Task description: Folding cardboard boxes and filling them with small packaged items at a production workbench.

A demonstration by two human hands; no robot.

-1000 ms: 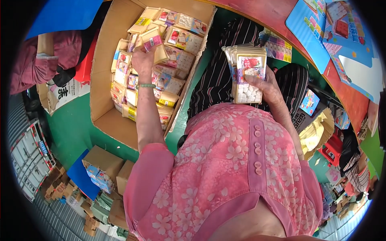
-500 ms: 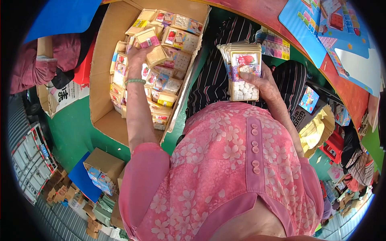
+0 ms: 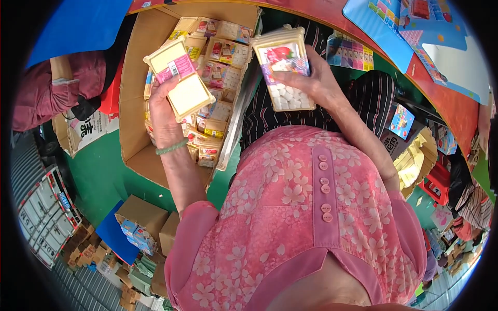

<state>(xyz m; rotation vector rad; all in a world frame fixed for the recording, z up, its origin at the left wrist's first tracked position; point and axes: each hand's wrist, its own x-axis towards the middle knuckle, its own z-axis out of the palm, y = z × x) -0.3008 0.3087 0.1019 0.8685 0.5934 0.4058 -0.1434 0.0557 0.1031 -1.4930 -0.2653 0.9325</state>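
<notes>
My left hand (image 3: 165,116) is closed round a clear-and-cream plastic pack (image 3: 191,97). Its plain back faces up, with a pink and purple barcode label across the middle. This pack hangs over the cardboard carton (image 3: 136,158), where several similar packs (image 3: 229,53) lie in rows. My right hand (image 3: 322,83) grips a stack of packs (image 3: 290,98) above my lap, thumb across the front one. Small white pieces and a strawberry picture show on that front pack. How many packs sit behind it I cannot tell.
A red table edge (image 3: 306,15) curves along the far side, bearing blue printed sheets (image 3: 381,39). Right of my legs stands an opened bag or box with yellowish contents (image 3: 412,160). Another person's sleeve (image 3: 78,103) is at the left. Smaller cartons (image 3: 140,212) stand lower left.
My left hand has lifted its pack up from the packs in the carton, and more of its back shows. My right hand has raised its stack and brought it leftward.
</notes>
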